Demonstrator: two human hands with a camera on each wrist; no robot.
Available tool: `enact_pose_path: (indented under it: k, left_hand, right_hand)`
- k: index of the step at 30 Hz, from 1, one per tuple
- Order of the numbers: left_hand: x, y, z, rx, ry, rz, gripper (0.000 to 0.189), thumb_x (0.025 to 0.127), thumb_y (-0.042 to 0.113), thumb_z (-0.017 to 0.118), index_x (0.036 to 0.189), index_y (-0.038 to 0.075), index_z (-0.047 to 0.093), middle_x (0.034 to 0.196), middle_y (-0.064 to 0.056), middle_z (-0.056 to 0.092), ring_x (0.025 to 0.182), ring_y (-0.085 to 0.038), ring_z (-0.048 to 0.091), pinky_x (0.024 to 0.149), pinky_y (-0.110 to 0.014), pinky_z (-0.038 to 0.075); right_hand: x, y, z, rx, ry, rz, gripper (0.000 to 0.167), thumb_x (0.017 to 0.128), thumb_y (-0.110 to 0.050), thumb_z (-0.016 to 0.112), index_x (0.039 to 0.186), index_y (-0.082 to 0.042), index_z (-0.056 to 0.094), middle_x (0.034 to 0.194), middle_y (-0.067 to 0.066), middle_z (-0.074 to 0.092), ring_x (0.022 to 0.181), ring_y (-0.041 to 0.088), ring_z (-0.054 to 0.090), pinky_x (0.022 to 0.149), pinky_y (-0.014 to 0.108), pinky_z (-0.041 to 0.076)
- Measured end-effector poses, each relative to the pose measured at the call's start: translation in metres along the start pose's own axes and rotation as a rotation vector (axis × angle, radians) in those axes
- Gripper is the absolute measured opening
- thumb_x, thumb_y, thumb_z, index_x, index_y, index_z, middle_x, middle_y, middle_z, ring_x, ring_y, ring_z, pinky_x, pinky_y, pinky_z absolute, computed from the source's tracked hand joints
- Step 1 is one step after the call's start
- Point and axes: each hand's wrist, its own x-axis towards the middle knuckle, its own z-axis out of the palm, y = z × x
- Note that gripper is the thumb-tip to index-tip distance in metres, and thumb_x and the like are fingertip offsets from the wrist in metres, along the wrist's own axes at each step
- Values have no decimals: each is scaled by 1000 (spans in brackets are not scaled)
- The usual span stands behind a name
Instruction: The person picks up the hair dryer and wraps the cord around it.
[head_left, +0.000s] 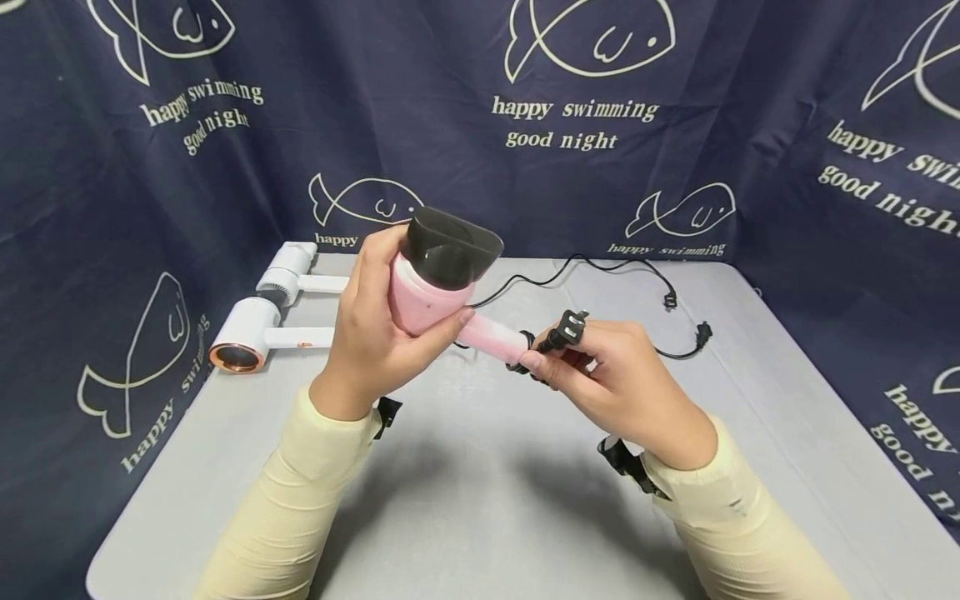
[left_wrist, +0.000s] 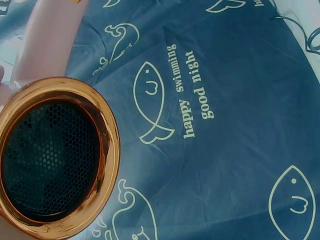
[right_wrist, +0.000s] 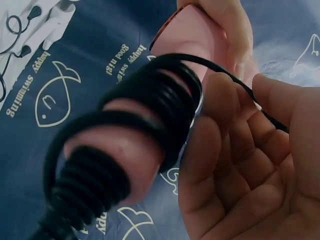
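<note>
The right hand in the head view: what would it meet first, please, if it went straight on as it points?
Probably the pink hair dryer's handle, with black cord wound on it, though depth is unclear.

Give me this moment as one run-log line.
left hand: grips pink dryer | right hand: pinches black cord | cord: wound around handle | plug: unplugged, at right hand | white dryers: on table

A pale-grey tabletop (head_left: 480, 517) is offering room between cream-sleeved forearms (head_left: 266, 517). Above, a pink, black-nozzled hair dryer (head_left: 427, 302) is barring the gap between left hand (head_left: 369, 333) and right hand (head_left: 622, 383). White hammer-shaped hair dryers (head_left: 250, 323) are obstructing the far left, plug-ended black cords (head_left: 702, 334) the far right; navy fish-printed fabric (head_left: 450, 92) is walling the back.
</note>
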Motion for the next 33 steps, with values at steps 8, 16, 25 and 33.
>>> enact_pose_path:
  k: [8, 16, 25, 33]
  left_hand:
    - [1, 2, -1, -20, -43, 21, 73, 78, 24, 85, 136, -6, 50, 128, -18, 60, 121, -26, 59, 104, -40, 48]
    - [0, 2, -2, -24, -58, 24, 74, 77, 24, 86, 135, -5, 50, 127, -18, 60, 120, -26, 59, 104, -39, 48]
    - [1, 6, -4, -66, -66, 68, 76, 74, 22, 88, 133, -8, 50, 126, -20, 62, 117, -28, 62, 103, -39, 50]
    - [5, 12, -4, -118, -55, 138, 73, 75, 20, 87, 129, -13, 52, 123, -24, 62, 113, -32, 63, 102, -41, 51]
  right_hand:
    - [1, -1, 0, 32, -10, 41, 13, 93, -8, 76, 97, -20, 75, 78, -9, 71, 61, 3, 63, 54, 17, 51]
    - [2, -3, -1, 49, -38, 95, 10, 97, -10, 72, 98, -20, 72, 79, -8, 71, 65, 6, 67, 55, 21, 54]
    - [3, -6, -2, 60, -37, 146, 9, 98, -15, 72, 95, -23, 69, 77, -11, 70, 58, 4, 65, 44, 20, 49]
    - [3, -2, -3, 7, 18, 150, 21, 91, -18, 80, 81, -24, 63, 70, -14, 70, 57, 1, 64, 41, 18, 46]
